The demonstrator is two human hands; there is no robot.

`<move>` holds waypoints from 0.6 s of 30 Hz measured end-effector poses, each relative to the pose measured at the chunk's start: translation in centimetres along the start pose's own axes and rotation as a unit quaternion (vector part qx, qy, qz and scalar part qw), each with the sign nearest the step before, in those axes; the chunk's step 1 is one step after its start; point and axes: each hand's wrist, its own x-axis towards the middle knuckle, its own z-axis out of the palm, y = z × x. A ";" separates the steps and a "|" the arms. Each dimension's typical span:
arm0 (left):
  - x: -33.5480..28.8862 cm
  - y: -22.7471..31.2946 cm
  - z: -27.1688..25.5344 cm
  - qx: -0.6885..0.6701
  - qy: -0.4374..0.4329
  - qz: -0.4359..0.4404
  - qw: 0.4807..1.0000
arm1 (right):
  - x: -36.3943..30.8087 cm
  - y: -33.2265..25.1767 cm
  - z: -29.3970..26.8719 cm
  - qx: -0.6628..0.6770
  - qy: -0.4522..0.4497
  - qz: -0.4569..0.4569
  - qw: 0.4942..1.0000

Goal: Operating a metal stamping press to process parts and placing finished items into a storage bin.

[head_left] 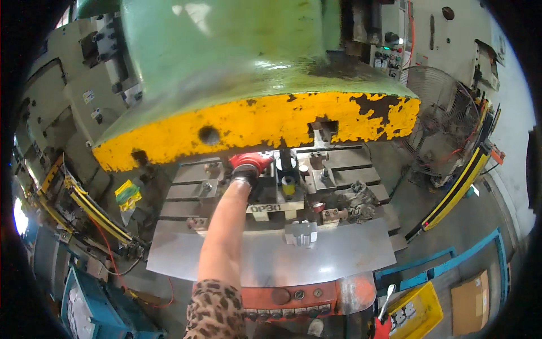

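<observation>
My left arm, in a leopard-print sleeve, reaches under the press ram. Its red-gloved hand (248, 162) is at the die (262, 195), left of a dark upright post (286, 161). The fingertips are partly hidden among the die parts, so their grip does not show. Low on the right, my right hand (383, 327), also in a red glove, is partly cut off by the lower edge. It is closed on a slim pale piece with a rounded end (389, 292), which points upward beside a yellow bin (420, 311).
The chipped yellow ram edge (259, 121) hangs over the die. A grey metal block (301, 233) sits on the steel plate (339, 257), and a crumpled grey rag (361, 201) lies on the bed. An orange button panel (291, 299) fronts the press. A fan (440, 118) stands right.
</observation>
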 end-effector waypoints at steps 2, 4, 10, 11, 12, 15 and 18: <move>1.5 1.5 1.2 0.047 0.036 -0.009 0.998 | -1.7 -2.2 -1.2 0.084 0.032 -0.062 0.994; 1.9 1.4 1.5 0.009 0.061 0.021 0.998 | -4.6 -6.4 -3.2 0.045 0.045 -0.057 0.996; -1.1 0.0 -2.4 -0.032 0.141 0.016 0.989 | -4.4 -27.2 0.9 0.249 -0.266 0.119 0.924; -2.1 -0.6 -3.1 -0.020 0.116 0.029 0.993 | -3.9 -30.0 2.7 0.151 -0.265 -0.002 0.952; -3.5 -1.5 -3.2 -0.011 0.103 0.057 0.993 | -2.9 -32.4 4.4 0.086 -0.289 -0.157 0.941; -9.1 -5.1 -0.6 -0.046 0.165 0.133 0.976 | -0.6 -36.2 8.5 0.000 -0.312 -0.158 0.937; -14.6 -9.0 3.9 0.016 0.117 0.098 0.988 | 1.5 -36.2 12.2 0.092 -0.370 0.021 0.924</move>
